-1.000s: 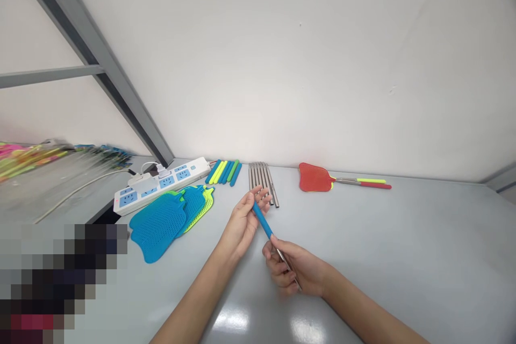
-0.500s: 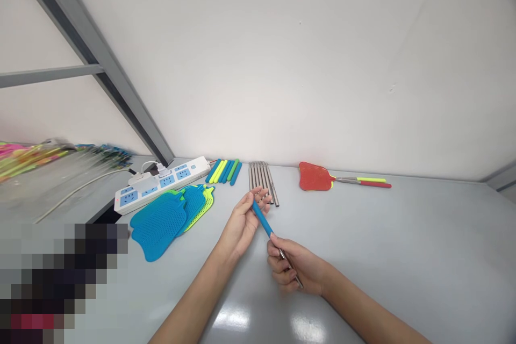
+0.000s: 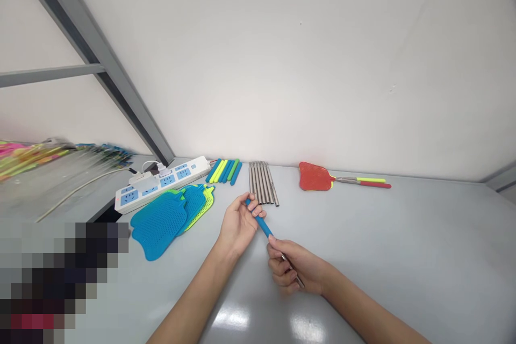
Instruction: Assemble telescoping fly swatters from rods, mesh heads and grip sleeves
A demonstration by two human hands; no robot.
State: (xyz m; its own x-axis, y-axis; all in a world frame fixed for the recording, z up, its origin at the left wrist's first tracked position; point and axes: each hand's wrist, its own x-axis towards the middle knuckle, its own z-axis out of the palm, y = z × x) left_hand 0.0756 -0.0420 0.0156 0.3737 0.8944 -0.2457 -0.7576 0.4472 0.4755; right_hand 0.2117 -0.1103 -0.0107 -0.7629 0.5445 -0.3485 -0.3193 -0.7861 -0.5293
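Observation:
My left hand [image 3: 242, 220] has its fingers curled over the far end of a blue handle grip [image 3: 263, 226]. My right hand [image 3: 292, 266] is closed around a metal rod [image 3: 299, 281], which runs in line with the grip; its thumb presses where the two meet. Just beyond my left hand lies a row of several metal rods [image 3: 262, 180]. To their left are several blue, yellow and green grips [image 3: 223, 171]. A fan of blue and yellow perforated fly swatter heads [image 3: 159, 223] rests left of my left hand.
Against the wall, a red fly swatter [image 3: 315, 176] lies over a yellow one. A white power strip [image 3: 161, 185] with plugs stands behind the swatter heads. Bagged colourful items [image 3: 60, 156] lie far left, near a grey metal frame [image 3: 100, 64]. A pixelated patch covers the lower left.
My left fingers have curled in around the blue grip's far end, where they were more spread before. The right hand has hardly moved.

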